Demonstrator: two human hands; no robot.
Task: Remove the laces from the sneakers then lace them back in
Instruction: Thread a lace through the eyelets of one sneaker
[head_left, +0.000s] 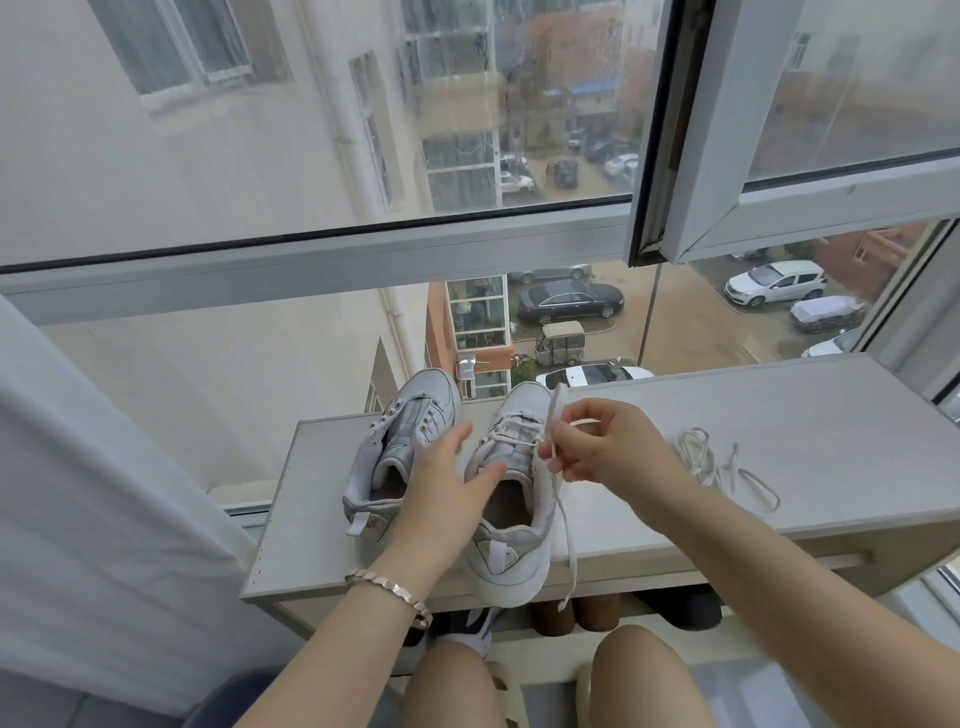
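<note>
Two white sneakers stand side by side on a white shoe cabinet top (753, 415), toes toward the window. The left sneaker (410, 415) has empty eyelets. The right sneaker (514, 519) is still partly laced. My right hand (608, 447) pinches its white lace (551, 415) beside the upper eyelets; one end sticks up, the other hangs past the cabinet's front edge. My left hand (447, 483) hovers with fingers spread between the two sneakers, its fingertips near the right sneaker's collar. A loose lace (722, 462) lies in a heap to the right.
Large window glass rises just behind the cabinet, with an open sash (779, 156) at the upper right. A white curtain (78, 493) hangs on the left. Shoes sit on the shelf (571, 613) under the cabinet top. My knees are below the front edge.
</note>
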